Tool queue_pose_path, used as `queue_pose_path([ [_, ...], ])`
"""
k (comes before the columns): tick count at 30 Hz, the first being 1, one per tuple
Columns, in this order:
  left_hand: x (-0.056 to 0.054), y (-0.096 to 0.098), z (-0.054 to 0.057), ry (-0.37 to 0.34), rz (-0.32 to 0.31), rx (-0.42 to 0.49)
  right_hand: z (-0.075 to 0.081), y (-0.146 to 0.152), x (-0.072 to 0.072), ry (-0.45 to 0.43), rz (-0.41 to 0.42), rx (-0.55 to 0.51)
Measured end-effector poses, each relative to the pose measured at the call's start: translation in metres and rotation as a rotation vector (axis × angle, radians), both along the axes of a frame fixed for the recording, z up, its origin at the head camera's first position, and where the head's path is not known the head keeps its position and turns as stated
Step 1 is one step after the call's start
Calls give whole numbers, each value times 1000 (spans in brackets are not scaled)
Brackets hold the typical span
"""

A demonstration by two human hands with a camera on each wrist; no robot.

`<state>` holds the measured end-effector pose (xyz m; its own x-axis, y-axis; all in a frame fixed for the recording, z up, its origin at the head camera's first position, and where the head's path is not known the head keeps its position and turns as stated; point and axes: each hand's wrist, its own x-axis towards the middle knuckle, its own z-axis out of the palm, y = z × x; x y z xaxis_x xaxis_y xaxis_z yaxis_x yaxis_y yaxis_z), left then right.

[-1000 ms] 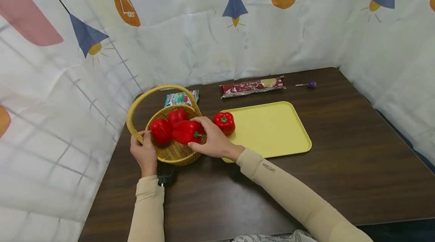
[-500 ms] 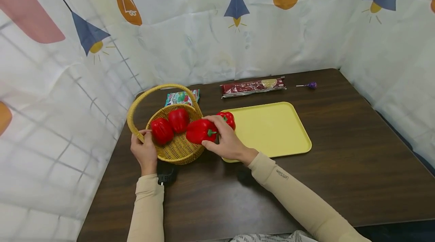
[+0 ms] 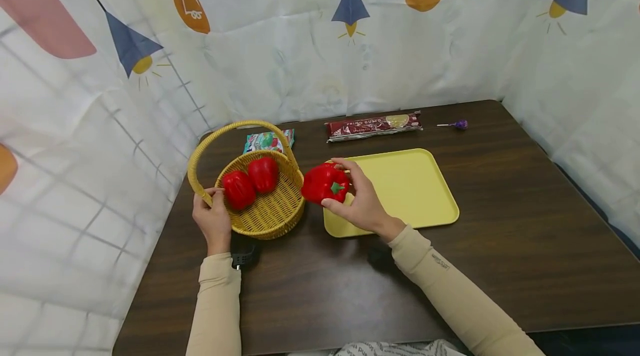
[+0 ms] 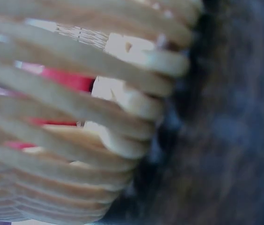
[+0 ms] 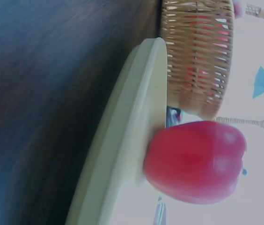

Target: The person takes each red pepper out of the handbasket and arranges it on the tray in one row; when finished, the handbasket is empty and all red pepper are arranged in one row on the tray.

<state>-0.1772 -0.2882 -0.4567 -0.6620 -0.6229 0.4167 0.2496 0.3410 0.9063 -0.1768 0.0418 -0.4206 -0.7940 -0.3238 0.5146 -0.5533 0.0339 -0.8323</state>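
Note:
My left hand grips the yellow wicker basket at the left foot of its arched handle. Two red bell peppers lie inside the basket. Between thumb and fingers, my right hand holds another red bell pepper, its green stem facing right, above the left end of the yellow tray. In the right wrist view, a bell pepper rests on the tray; the held one hides most of it from the head camera. Basket weave fills much of the left wrist view.
Behind the basket lies a small colourful packet. A dark red spaghetti pack and a purple lollipop lie along the back of the dark wooden table. A printed curtain hangs behind and at both sides.
My right hand has lifted the bell pepper out of the basket and carried it right, over the tray. The left hand has stayed on the basket.

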Motion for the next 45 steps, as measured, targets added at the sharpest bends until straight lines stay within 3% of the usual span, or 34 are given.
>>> queue_pose_path([
  [8,1,0,1,-7,-2,-14,2,20,2,-87,-55,-87],
  [12,2,1,4,-12,-13,-15,17,28,10,-92,-97,-116],
  [15,7,7,13,-8,-20,-10,26,33,16,-90,-136,-133],
  [19,15,17,27,-12,-20,-15,24,39,14,-71,-194,-148],
  [22,16,19,31,-14,-27,-21,22,43,11,-75,-237,-163],
  [29,0,1,3,0,-11,-3,12,50,5,-97,-302,-188],
  [38,2,2,1,6,-7,3,13,53,3,-250,-372,-200],
  [45,0,0,1,15,-17,4,11,53,0,-278,-435,-126],
])
